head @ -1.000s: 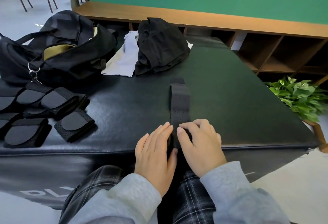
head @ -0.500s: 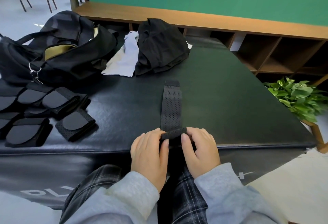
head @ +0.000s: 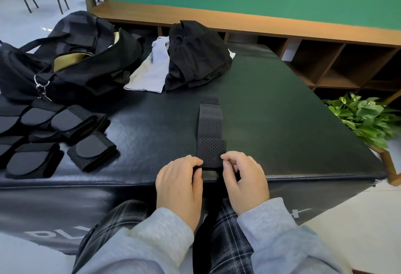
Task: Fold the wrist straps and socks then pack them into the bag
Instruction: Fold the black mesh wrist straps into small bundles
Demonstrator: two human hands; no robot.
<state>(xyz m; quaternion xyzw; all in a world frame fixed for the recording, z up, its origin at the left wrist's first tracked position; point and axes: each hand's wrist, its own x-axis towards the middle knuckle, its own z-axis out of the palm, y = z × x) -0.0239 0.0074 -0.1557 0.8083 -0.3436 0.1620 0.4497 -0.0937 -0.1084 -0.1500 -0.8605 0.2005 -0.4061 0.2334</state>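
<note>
While curled, both hands (head: 211, 183) pinch the strap's (head: 210, 132) folded end

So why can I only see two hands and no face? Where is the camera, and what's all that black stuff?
The camera sits on the person's head and looks down, so you see what they see: their own left hand and right hand, grey sleeves and checked trousers. They sit at a big black padded mat. Both hands pinch the near end of a long black wrist strap, full of tiny holes, lying straight out on the mat with its near end folded over. To the left lie folded straps. Behind those is an open black bag. Further back lie a pale cloth and a dark heap of cloth.
</note>
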